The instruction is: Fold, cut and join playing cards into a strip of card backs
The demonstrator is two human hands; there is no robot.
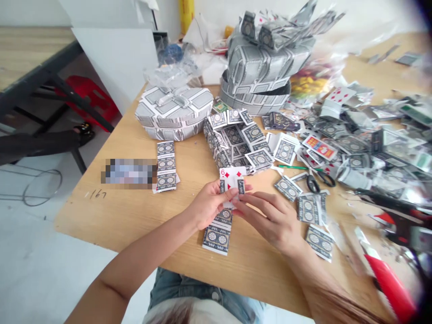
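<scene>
A six of diamonds playing card (229,173), with its side edges folded inward, is pinched in my left hand (211,202), thumb across its face. Fingertips of my right hand (273,218) are closed at the card's lower right edge. Just below both hands, a strip of folded patterned cards (216,238) lies on the table. Straight ahead stands an open basket of folded cards (219,144), its near rim close behind the held card. Another strip of folded cards (166,166) lies to the left.
A lidded card box (173,110) and stacked card boxes (259,67) stand at the back. Scissors (317,180), loose folded cards (308,209) and a heap of cards (357,135) cover the right side. A red-handled cutter (388,283) is near right. The table (135,225) ends close before me.
</scene>
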